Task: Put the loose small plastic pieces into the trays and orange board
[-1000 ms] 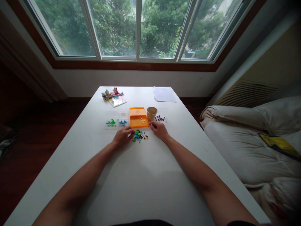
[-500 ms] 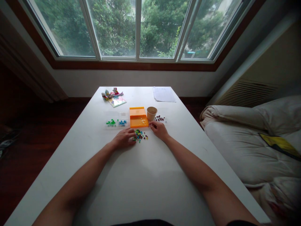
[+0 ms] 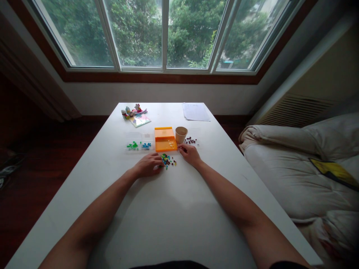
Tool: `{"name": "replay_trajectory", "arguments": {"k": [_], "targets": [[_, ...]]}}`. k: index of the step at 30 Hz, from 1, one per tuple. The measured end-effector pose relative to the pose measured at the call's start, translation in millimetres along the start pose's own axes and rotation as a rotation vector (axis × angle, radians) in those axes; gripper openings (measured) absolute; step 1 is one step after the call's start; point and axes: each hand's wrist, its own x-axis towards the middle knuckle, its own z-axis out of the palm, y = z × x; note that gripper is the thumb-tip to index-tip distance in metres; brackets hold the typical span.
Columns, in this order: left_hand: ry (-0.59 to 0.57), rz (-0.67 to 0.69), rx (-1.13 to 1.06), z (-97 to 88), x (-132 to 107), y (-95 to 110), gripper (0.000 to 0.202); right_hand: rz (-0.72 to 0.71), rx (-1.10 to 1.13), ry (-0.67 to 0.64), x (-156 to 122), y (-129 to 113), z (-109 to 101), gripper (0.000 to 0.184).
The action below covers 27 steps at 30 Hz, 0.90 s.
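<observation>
A small heap of mixed-colour bricks point(image 3: 168, 160) lies on the white table point(image 3: 157, 216), just in front of an orange tray point(image 3: 165, 140). My left hand point(image 3: 147, 164) rests on the table at the heap's left edge, fingers curled with the tips among the bricks. My right hand point(image 3: 190, 154) lies to the right of the heap, fingers bent and pinched near the tray's front right corner. What either hand holds is too small to see.
A paper cup point(image 3: 181, 134) stands right of the tray, with dark red bricks point(image 3: 191, 141) beside it. Clear trays hold green bricks point(image 3: 132, 145) and blue bricks point(image 3: 146, 145). A toy model and booklet point(image 3: 136, 114) and a paper sheet point(image 3: 195, 111) lie farther back. A sofa point(image 3: 305, 164) flanks the right.
My left hand has slid slightly right into the heap's left edge. My right hand has barely moved.
</observation>
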Motion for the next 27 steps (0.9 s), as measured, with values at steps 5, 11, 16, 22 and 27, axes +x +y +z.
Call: {"name": "replay_trajectory", "arguments": {"k": [5, 11, 16, 22, 27], "targets": [[0.011, -0.003, -0.012, 4.2, -0.2, -3.9, 0.021, -0.011, -0.007, -0.001, 0.0, 1.2, 0.5, 0.019], [0.022, -0.006, -0.023, 8.7, -0.9, -9.2, 0.018, -0.023, -0.009, -0.001, -0.2, 3.3, 1.3, 0.017], [0.05, -0.035, -0.009, 11.1, -0.5, -8.4, 0.016, -0.03, -0.005, -0.004, 0.4, 2.2, 0.9, 0.018], [0.093, -0.061, -0.006, 14.5, 0.1, -9.0, 0.014, -0.02, 0.006, 0.004, 0.8, 1.3, 0.8, 0.018], [0.111, -0.065, -0.012, 15.2, 0.2, -9.6, 0.013, -0.025, 0.003, 0.015, 0.7, 1.2, 0.7, 0.018]]}}
